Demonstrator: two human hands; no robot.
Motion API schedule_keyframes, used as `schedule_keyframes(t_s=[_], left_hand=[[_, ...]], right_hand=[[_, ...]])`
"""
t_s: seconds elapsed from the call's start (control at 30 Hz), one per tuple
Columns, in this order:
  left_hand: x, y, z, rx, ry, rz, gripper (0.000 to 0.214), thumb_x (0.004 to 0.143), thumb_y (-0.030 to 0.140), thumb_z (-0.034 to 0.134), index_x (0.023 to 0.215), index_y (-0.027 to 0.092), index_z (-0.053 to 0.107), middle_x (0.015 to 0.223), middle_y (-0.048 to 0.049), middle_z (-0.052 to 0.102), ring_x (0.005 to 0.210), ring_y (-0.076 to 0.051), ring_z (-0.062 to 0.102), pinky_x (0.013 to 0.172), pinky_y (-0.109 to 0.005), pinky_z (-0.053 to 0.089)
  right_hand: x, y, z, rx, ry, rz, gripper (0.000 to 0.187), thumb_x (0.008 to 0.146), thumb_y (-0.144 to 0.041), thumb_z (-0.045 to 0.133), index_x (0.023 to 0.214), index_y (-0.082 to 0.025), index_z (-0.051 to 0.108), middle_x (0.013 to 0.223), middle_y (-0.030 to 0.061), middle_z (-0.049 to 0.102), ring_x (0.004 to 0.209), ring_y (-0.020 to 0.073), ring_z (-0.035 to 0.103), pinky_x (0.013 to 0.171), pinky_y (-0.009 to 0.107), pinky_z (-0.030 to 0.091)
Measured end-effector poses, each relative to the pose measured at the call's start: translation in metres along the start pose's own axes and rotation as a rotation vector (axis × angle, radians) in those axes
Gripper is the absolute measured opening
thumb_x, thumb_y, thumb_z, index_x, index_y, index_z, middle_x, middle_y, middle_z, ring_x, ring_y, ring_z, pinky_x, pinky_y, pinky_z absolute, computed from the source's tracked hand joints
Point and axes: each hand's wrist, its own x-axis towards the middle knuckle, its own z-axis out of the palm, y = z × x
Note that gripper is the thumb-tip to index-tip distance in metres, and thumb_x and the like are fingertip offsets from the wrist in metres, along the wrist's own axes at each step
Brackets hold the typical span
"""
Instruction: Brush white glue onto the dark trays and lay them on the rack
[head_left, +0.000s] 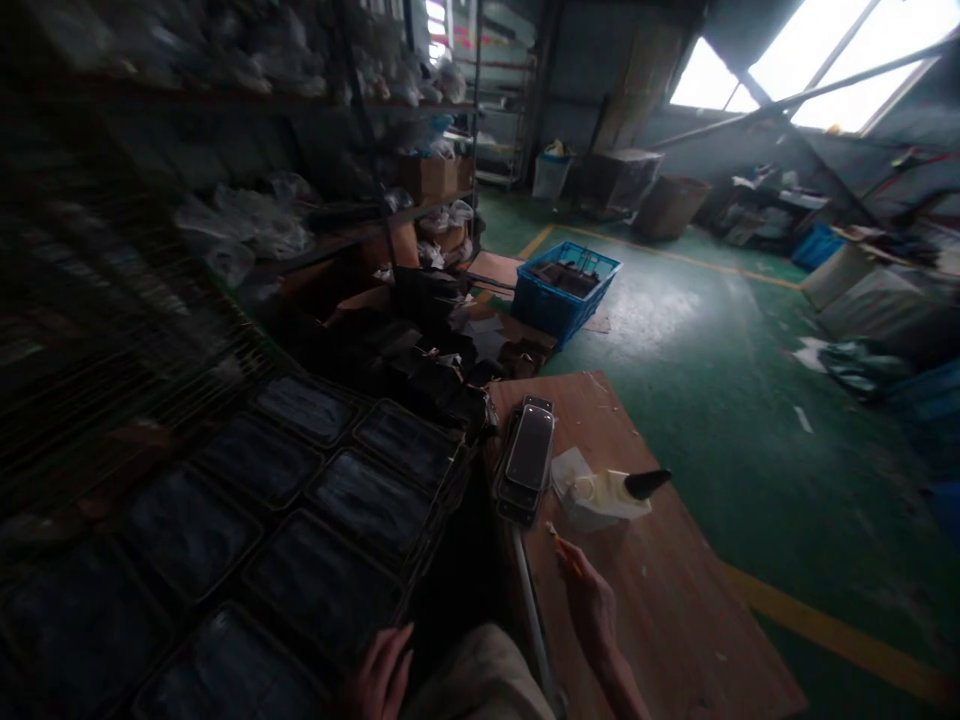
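Observation:
My right hand [591, 605] is closed round a thin orange stick [553, 533] with a pale tip, which looks like a small brush. Its tip is just above the wooden board, by the near end of a small stack of dark rounded rectangular frames [531, 450]. To the right of the stack, a cream-coloured bottle [604, 490] with a black conical nozzle [646, 484] lies on a pale sheet. My left hand [382, 672], fingers stretched out, is beside the near edge of a rack of dark rectangular panels [315, 580]; whether it touches them I cannot tell.
The wooden board [675, 630] slants away on my right. Beyond it a blue crate [559, 310] holding dark pieces stands on the green floor [690, 390]. Shelves [277, 95] with plastic bags rise at the left. Cardboard boxes [669, 208] stand at the back.

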Motion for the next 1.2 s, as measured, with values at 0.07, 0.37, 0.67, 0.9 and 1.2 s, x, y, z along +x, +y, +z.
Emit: schedule_keyframes(t_s=[0.07,0.37,0.67,0.9,1.2], left_hand=[[0.056,0.022,0.038,-0.064,-0.15,-0.017,0.026,0.09,0.03,0.05,0.111,0.028,0.065,0.101,-0.0029,0.071,0.089,-0.017,0.071,0.076,-0.024,0.058],[0.257,0.018,0.246,-0.112,-0.562,-0.445,0.03,0.081,0.018,0.06,0.11,0.013,0.058,0.109,-0.0134,0.064,0.106,-0.021,0.063,0.089,-0.031,0.05],[0.335,-0.01,0.346,0.116,-0.622,-0.524,0.052,0.08,0.033,0.066,0.124,0.01,0.048,0.12,-0.0197,0.059,0.116,-0.027,0.058,0.093,-0.032,0.044],[0.358,-0.009,0.387,0.206,-0.615,-0.553,0.068,0.076,0.045,0.069,0.127,0.006,0.045,0.127,-0.0251,0.053,0.118,-0.035,0.054,0.094,-0.038,0.042],[0.371,-0.005,0.405,0.271,-0.583,-0.624,0.071,0.065,0.057,0.075,0.113,0.011,0.05,0.122,-0.0247,0.056,0.113,-0.038,0.056,0.091,-0.044,0.043]], right_hand=[[0.022,0.022,-0.004,0.049,0.028,0.124,0.047,0.093,-0.055,0.037,0.109,-0.021,0.065,0.074,0.0034,0.07,0.065,0.0176,0.069,0.052,0.021,0.045],[0.136,0.098,-0.006,0.197,0.15,0.353,0.066,0.088,-0.068,0.037,0.11,-0.011,0.062,0.075,0.0082,0.069,0.063,0.0204,0.068,0.06,0.027,0.049],[0.168,0.151,0.048,-0.114,0.023,0.288,0.053,0.096,-0.053,0.028,0.113,-0.017,0.063,0.086,0.0071,0.072,0.071,0.018,0.068,0.061,0.024,0.047],[0.18,0.179,0.077,-0.357,0.021,0.232,0.056,0.098,-0.045,0.022,0.117,-0.013,0.063,0.105,0.0132,0.071,0.083,0.021,0.069,0.067,0.026,0.049],[0.18,0.169,0.076,-0.296,0.06,0.343,0.054,0.096,-0.051,0.025,0.113,-0.017,0.064,0.094,0.0097,0.073,0.076,0.0207,0.07,0.061,0.025,0.047]])
